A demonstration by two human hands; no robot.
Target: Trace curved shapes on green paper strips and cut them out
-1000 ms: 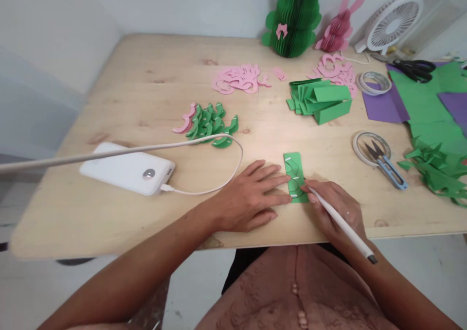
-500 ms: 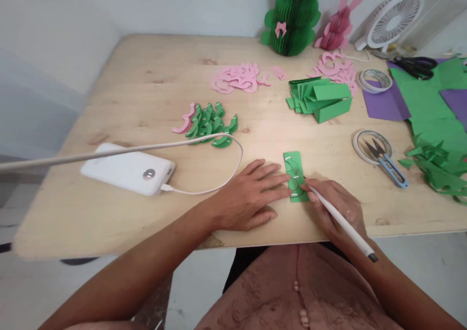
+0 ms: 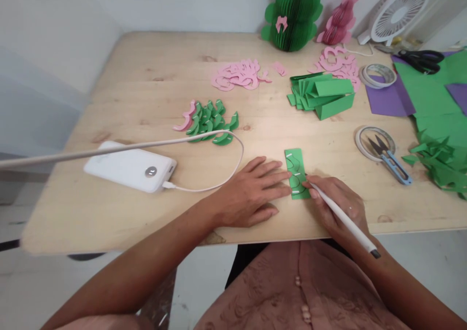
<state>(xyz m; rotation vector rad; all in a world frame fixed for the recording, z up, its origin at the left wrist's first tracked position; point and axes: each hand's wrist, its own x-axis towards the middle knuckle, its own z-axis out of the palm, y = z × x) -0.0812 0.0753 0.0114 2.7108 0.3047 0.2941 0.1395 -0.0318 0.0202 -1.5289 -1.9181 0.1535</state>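
A small green paper strip (image 3: 296, 161) lies on the wooden table, marked with dark curved lines and short white staple-like marks. My left hand (image 3: 251, 191) rests flat with spread fingers, its fingertips touching the strip's left edge. In my right hand (image 3: 341, 201) is a white pen (image 3: 346, 220), gripped near its tip at the strip's right edge. The exact point of the pen is hard to make out. Left of the strip, a pile of curved green paper cutouts (image 3: 209, 118) lies beside pink curved pieces (image 3: 185, 118).
A white power bank (image 3: 127, 167) with a cable (image 3: 204, 188) lies at left. Blue thread snips (image 3: 396, 167) rest on a tape roll (image 3: 359, 143). Folded green strips (image 3: 328, 94), pink scraps (image 3: 239, 75), black scissors (image 3: 421, 60) and a white fan (image 3: 399, 14) are farther back.
The view has shifted slightly. Both hands keep nearly the same place against the green strip, and the pen stays in my right hand.
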